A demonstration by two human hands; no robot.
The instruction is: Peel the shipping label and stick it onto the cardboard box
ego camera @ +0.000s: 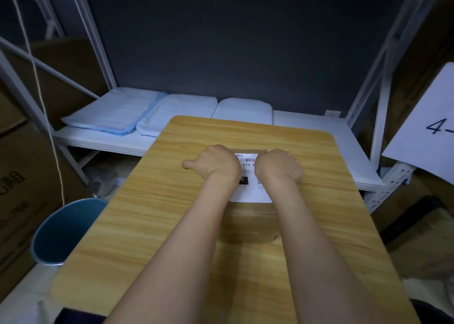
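Observation:
A brown cardboard box point(248, 225) stands on the wooden table point(152, 213), seen between my forearms. A white shipping label point(249, 193) with a barcode and black print lies on the box top. My left hand point(213, 164) rests palm down on the label's left part, thumb stretched out to the left. My right hand point(278, 166) lies palm down on the label's right part. The fingers of both hands curl over the far edge of the box and are hidden. Neither hand holds anything.
A blue bin point(61, 233) stands on the floor left of the table. Behind the table is a white shelf point(319, 132) with folded pale blue cloths point(115, 112). Cardboard cartons point(19, 188) stand at left, a paper sign point(432, 127) at right.

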